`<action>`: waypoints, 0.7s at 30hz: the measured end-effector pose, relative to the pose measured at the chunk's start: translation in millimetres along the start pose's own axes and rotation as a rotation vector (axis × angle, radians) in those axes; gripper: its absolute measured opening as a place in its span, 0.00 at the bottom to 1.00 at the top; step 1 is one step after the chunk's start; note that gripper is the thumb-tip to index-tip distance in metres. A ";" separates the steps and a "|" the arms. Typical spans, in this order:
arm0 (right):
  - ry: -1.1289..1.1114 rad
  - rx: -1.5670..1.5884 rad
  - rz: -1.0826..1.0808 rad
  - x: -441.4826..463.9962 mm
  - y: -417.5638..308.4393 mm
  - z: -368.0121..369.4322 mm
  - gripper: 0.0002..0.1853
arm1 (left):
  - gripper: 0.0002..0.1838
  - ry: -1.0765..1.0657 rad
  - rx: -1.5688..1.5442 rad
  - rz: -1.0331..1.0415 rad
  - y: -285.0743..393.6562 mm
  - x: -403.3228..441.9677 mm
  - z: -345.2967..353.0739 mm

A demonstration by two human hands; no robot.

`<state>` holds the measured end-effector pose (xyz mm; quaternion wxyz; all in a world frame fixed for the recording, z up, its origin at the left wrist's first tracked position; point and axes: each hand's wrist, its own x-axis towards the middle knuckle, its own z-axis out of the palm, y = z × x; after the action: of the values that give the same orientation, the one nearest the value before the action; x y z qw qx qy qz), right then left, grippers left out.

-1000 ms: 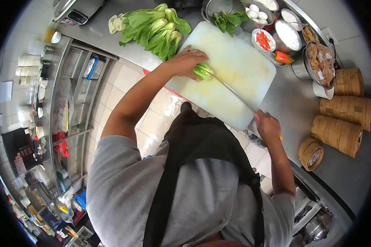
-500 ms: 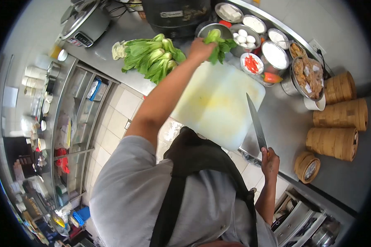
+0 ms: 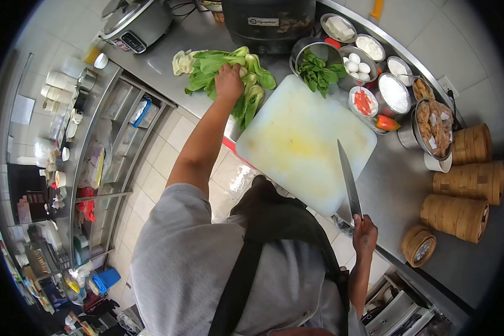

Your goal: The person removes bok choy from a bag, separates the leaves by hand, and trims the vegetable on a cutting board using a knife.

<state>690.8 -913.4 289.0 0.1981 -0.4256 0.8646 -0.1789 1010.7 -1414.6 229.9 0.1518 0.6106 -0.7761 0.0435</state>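
Observation:
My left hand [image 3: 229,82] is on the pile of bok choy [image 3: 255,75] at the back of the counter, its fingers curled round a piece; their tips are partly hidden. My right hand [image 3: 365,234] grips the handle of a long kitchen knife [image 3: 350,182]. The blade points away from me over the right edge of the white cutting board [image 3: 297,148]. Beyond the board, bok choy leaves [image 3: 319,71] hang out over the rim of a metal bowl [image 3: 333,51].
Behind the board stand a bowl of eggs [image 3: 364,68], a dish of cut red pieces [image 3: 364,103], a bowl of white powder [image 3: 394,93] and a red-orange pepper [image 3: 387,123]. Bamboo steamers [image 3: 453,217] line the right side. A rice cooker [image 3: 137,28] sits back left.
My left hand has let go of a bok choy at the metal bowl and moved left onto the pile. The knife stays in my right hand. The view has shifted slightly.

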 end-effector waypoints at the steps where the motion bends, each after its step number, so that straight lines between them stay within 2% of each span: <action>1: -0.009 -0.013 -0.024 1.2 -5.5 1.3 0.21 | 0.20 0.029 -0.031 0.003 -5.0 -0.5 4.6; 4: -0.004 -0.018 -0.093 5.9 -20.1 6.7 0.19 | 0.22 0.127 -0.119 0.017 -16.4 -1.4 8.9; 6: -0.050 0.062 -0.063 6.6 -33.4 8.5 0.17 | 0.24 0.199 -0.179 0.033 -14.4 -7.4 -1.7; 9: -0.056 0.320 -0.072 8.8 -28.1 26.1 0.18 | 0.27 0.478 -0.396 0.211 -22.9 -11.4 -17.5; 11: -0.063 0.419 -0.108 8.9 -31.1 33.1 0.20 | 0.25 0.471 -0.788 0.199 -12.0 -16.1 -41.2; 15: -0.065 0.454 -0.210 8.5 -67.5 31.9 0.23 | 0.24 0.347 -1.479 0.176 51.6 -41.4 -105.9; 16: -0.043 0.484 -0.226 8.9 -75.3 32.3 0.23 | 0.24 0.193 -1.232 0.125 54.7 -50.8 -91.2; 17: -0.031 0.484 -0.261 10.3 -84.6 31.3 0.23 | 0.25 0.104 -1.055 0.200 70.5 -67.4 -104.9; 19: -0.012 0.485 -0.316 12.7 -101.2 29.5 0.24 | 0.24 0.014 -1.066 0.190 95.8 -96.4 -73.1; 21: 0.025 0.354 -0.313 10.5 -109.1 29.4 0.25 | 0.23 -0.188 -1.385 0.097 120.3 -124.7 -61.0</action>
<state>772.0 -988.6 313.9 0.2289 -0.5109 0.7455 -0.3616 932.2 -1252.5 266.1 0.4362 0.3392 -0.6613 -0.5073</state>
